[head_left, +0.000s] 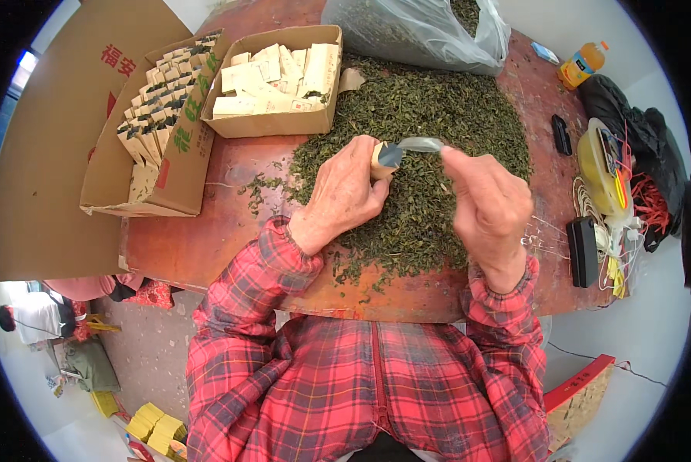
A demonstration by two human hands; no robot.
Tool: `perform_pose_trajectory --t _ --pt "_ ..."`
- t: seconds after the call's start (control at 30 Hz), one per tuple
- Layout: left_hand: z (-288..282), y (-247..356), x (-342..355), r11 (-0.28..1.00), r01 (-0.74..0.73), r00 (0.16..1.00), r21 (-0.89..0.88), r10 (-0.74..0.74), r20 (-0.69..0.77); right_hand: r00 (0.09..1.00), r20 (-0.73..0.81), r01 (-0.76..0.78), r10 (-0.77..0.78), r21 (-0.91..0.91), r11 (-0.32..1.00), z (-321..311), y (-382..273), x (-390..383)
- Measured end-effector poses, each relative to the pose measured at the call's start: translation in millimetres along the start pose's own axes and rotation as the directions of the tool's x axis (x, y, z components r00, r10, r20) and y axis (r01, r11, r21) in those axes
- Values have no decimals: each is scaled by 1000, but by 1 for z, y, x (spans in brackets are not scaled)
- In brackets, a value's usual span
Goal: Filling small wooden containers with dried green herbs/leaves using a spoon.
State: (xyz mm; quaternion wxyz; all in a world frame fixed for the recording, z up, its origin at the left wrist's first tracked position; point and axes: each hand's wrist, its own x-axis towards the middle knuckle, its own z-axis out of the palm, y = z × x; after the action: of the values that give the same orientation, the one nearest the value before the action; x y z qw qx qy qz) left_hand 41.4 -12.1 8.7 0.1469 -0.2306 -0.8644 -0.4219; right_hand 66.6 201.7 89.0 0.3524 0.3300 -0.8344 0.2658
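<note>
Plaid jacket (330, 369) lies nearest. Left hand (342, 192) wraps the pouch (378, 163) above the leaves (415, 223); right hand (493, 202) pinches a clear strip (422, 144) by the pouch's mouth. Contact there unclear. Pouch judged light, thin-walled, easily crushed: hold round the middle. Strip judged slick, bendable: pinch one end. Small box (272, 127) left of the leaves; bag (407, 38) beyond them.

It looked like a small packing workshop: dried leaves (415, 108) lay heaped across a worn red surface (241, 204), with a large plastic bag (419, 42) behind and cartons (187, 189) of paper packets (154, 104) alongside.
</note>
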Motion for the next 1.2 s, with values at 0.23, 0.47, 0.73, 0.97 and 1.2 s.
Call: perform_pose_trajectory --t 0.23,0.47,0.73,0.97,1.2 --pt "0 -2 2 1000 6 1000 18 -6 13 947 -89 -321 309 -173 931 -6 35 -19" --pt "2 -1 7 999 16 999 44 -18 39 915 -27 -381 402 -383 841 17 80 -33" --pt "7 -5 11 998 24 998 54 -27 60 849 60 -516 526 -121 848 57 90 -43" --pt "10 -8 11 999 8 1000 53 -9 27 496 312 -868 811 146 474 53 63 -20" --pt "7 -3 11 999 10 999 32 -12 53 403 343 -907 848 270 322 47 66 -22"
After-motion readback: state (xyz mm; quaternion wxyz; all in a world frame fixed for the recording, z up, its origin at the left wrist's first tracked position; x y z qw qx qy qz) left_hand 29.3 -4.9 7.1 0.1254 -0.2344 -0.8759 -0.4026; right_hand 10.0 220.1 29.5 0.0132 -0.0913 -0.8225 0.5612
